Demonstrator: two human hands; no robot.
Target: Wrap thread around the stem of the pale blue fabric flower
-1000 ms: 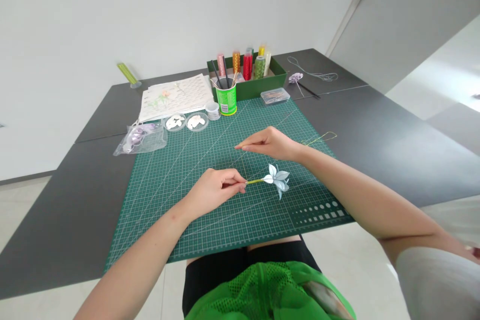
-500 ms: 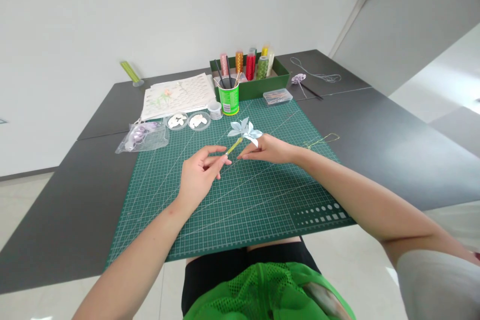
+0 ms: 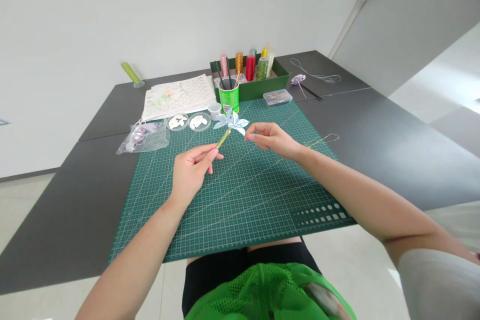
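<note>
My left hand [image 3: 193,167] pinches the green stem of a pale blue flower [image 3: 231,121] between thumb and fingers, above the green cutting mat [image 3: 240,200]. The flower points up and away, its petals in front of the green can. Just right of the petals, my right hand [image 3: 272,139] is closed, thumb and fingertips together. Whatever may be between those fingertips is too small to make out. A thin yellow-green thread [image 3: 322,141] lies to the right, partly behind my right wrist.
Behind stand a green can [image 3: 228,96] with tools and a green box [image 3: 250,91] of thread spools. Petal dishes [image 3: 200,121], white sheets [image 3: 180,95] and a plastic bag [image 3: 146,137] are at the left. A clear case [image 3: 277,97] and a purple flower [image 3: 298,79] are at the right.
My left hand and the flower have moved left, the flower also farther away. My right hand has risen slightly and drawn back from the stem, its fingers now more curled.
</note>
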